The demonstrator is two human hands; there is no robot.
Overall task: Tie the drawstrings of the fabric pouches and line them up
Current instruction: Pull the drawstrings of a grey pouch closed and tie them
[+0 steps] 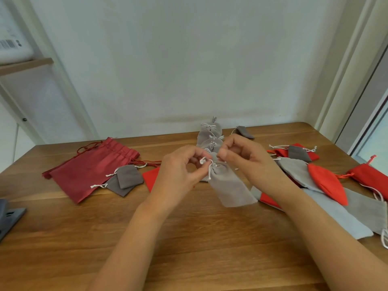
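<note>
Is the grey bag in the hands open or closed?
Closed. The light grey fabric pouch is bunched tight at its neck, where the left hand and right hand pinch its white drawstring.

A single wide-angle camera worn on the person's head looks forward and down over a wooden table point(189, 248) toward a pale wall point(189, 59), both forearms reaching in from the bottom edge. It sits close to the work: the left hand point(180, 166) and right hand point(245, 158) meet at the frame's centre, near enough that the white drawstring point(202, 161) of the light grey pouch point(231, 187) pinched between them shows clearly. The wide lens tilts a shelf point(25, 64) at far left and a window frame point(357, 91) at far right inward.
</note>
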